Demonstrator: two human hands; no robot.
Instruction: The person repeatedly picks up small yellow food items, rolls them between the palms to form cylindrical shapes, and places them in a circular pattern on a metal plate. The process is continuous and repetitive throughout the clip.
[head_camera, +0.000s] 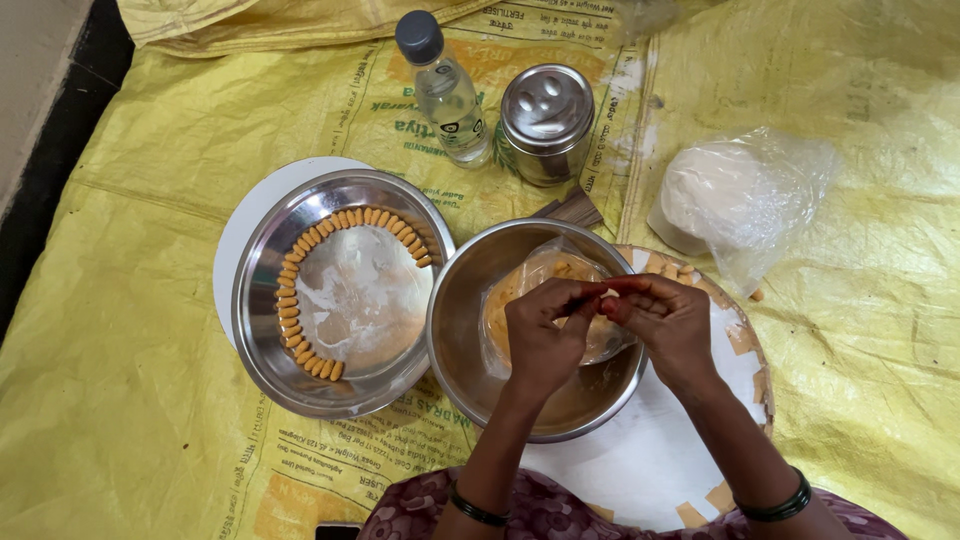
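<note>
- Dough (601, 294), a small orange-yellow bit, is pinched between the fingertips of both hands, just above the steel bowl (462, 300); most of the bit is hidden by the fingers.
- Nearest the camera, a patterned maroon garment (560, 512) is seen at the bottom edge, and dark bangles are worn on both wrists.
- The left hand (545, 335) is curled, with thumb and fingertips closed on the bit from the left.
- The right hand (668, 320) is curled likewise, its fingertips pressed to the same bit from the right, so that the two hands touch.
- Under the hands, a clear plastic bag of orange dough (535, 285) is held in the steel bowl, which is set on a round white board (640, 470).
- To the left, touching the bowl, a wide steel plate (260, 330) is seen, with small orange dough pieces (290, 310) laid in an arc along its inner edge.
- To the right, a plastic bag with a white lump (735, 195) is laid on the yellow sacking (130, 300).
- Farthest away, a lidded steel tin (546, 122) and a clear bottle with a grey cap (445, 88) are placed side by side.
</note>
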